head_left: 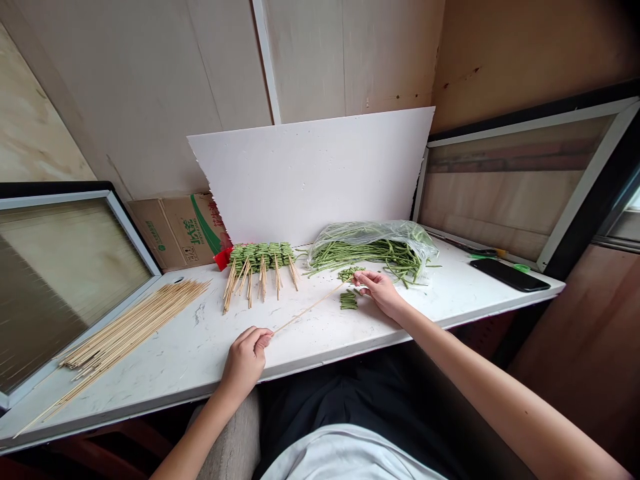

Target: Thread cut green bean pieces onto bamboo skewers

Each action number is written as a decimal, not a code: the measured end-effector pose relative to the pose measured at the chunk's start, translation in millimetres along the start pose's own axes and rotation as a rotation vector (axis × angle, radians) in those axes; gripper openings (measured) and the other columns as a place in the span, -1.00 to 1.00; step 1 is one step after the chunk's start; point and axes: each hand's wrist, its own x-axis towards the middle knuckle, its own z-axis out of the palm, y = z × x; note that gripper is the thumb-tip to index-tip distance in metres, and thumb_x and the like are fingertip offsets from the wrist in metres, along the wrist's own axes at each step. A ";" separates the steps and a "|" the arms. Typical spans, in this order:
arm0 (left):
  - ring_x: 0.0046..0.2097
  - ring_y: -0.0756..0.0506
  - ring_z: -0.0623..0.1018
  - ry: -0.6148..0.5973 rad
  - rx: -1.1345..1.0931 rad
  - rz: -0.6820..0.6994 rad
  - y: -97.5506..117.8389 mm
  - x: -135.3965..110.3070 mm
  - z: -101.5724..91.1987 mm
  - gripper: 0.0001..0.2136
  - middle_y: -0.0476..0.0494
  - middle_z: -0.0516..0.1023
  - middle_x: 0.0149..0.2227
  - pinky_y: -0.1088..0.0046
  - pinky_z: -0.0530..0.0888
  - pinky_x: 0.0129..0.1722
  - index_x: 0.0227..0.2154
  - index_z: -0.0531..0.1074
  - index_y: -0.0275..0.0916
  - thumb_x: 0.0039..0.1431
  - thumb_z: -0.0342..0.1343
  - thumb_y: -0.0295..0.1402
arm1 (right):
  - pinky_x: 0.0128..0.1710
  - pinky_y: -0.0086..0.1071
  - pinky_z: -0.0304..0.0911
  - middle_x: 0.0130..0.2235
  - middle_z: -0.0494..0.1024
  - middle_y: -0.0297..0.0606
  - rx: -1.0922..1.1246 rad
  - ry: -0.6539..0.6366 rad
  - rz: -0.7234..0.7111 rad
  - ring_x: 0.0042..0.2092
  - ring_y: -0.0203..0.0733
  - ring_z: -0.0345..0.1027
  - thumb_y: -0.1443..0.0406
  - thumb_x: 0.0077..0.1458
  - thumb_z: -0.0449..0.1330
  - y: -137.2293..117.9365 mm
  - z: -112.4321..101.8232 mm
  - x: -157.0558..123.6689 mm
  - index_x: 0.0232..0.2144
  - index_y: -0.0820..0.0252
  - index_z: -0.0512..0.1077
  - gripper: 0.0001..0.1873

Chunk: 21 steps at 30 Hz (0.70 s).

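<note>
My left hand [249, 357] is closed on the near end of a bamboo skewer [307, 309] that slants up and right across the white table [175, 353]. At the skewer's far tip, my right hand [379, 288] pinches a short green bean piece. A small stack of cut bean pieces [349, 300] lies just left of that hand, and a few more pieces [350, 272] lie just behind it. A row of finished bean skewers [261, 262] lies further back.
A pile of bare skewers [131, 329] lies at the left. A clear plastic bag of long green beans [373, 250] sits at the back right. A black phone [509, 274] rests near the right edge. A cardboard box [180, 230] and a white board [310, 173] stand behind.
</note>
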 end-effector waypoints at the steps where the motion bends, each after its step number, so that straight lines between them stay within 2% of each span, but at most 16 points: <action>1: -0.30 -0.09 0.59 -0.001 -0.004 -0.001 -0.4 -0.1 0.1 -0.76 -0.11 0.60 -0.34 0.40 0.49 -0.25 -0.28 0.57 -0.20 0.39 -0.01 -0.36 | -0.38 -0.36 0.28 -0.23 0.63 -0.17 -0.019 0.002 -0.014 -0.24 -0.15 0.43 -0.15 -0.02 0.43 -0.8 1.1 -0.7 -0.35 0.14 0.64 -0.51; 6: -0.34 -0.06 0.60 -0.005 -0.025 -0.007 -4.0 -0.5 0.8 -0.75 -0.09 0.59 -0.34 0.44 0.49 -0.28 -0.29 0.55 -0.22 0.39 -0.05 -0.40 | -0.34 -0.32 0.28 -0.24 0.66 -0.14 -0.087 0.042 -0.061 -0.22 -0.10 0.47 -0.14 0.02 0.41 -5.7 9.7 -4.4 -0.29 0.13 0.67 -0.52; 21: -0.44 -0.05 0.55 0.002 0.021 -0.057 -5.6 -0.6 -0.5 -0.71 -0.07 0.60 -0.45 0.46 0.46 -0.35 -0.37 0.55 -0.20 0.38 -0.06 -0.33 | -0.41 -0.33 0.21 -0.32 0.59 -0.17 0.041 0.080 -0.082 -0.36 -0.22 0.32 -0.08 0.01 0.45 -28.7 36.3 -15.6 -0.36 0.16 0.65 -0.57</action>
